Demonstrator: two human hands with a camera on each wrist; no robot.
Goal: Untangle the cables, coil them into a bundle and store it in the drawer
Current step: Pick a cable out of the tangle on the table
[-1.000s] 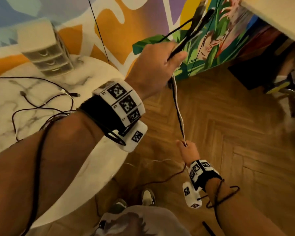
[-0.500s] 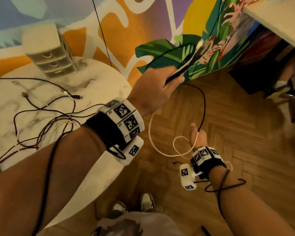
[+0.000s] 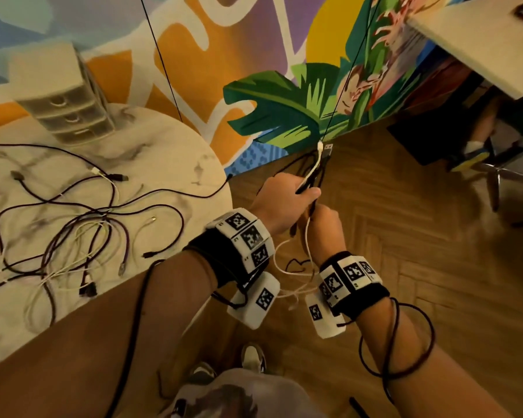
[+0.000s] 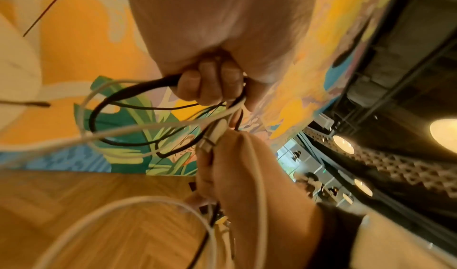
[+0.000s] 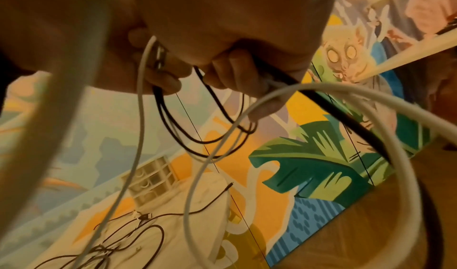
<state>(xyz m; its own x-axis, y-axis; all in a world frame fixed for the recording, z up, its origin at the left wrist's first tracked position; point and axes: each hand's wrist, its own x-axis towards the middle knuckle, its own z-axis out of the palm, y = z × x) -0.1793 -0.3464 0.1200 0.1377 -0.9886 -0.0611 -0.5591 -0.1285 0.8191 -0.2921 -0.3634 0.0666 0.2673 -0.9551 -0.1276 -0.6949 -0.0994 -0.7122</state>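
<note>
A white cable (image 3: 313, 168) and black cables (image 4: 116, 95) are bunched in my left hand (image 3: 284, 197), held over the wooden floor right of the table. Their plug ends (image 3: 325, 147) stick up above the fist. My right hand (image 3: 325, 227) is directly below and against the left, pinching the same cables (image 4: 258, 175) near a white plug. Slack loops (image 3: 295, 268) hang under both wrists. More cables lie in a loose tangle (image 3: 82, 236) on the round marble table (image 3: 169, 140). The small drawer unit (image 3: 70, 116) stands at the table's back, its drawers closed.
A painted mural wall (image 3: 254, 55) rises behind the table. A white desk (image 3: 480, 40), a chair leg (image 3: 495, 182) and another person's foot (image 3: 474, 152) are at the right. Thin black wires (image 3: 163, 61) hang along the wall. My shoes (image 3: 254, 357) stand below.
My left hand has come down from high up with the cable ends. My right hand has risen from low down to meet it, so the stretched cables now hang in loops.
</note>
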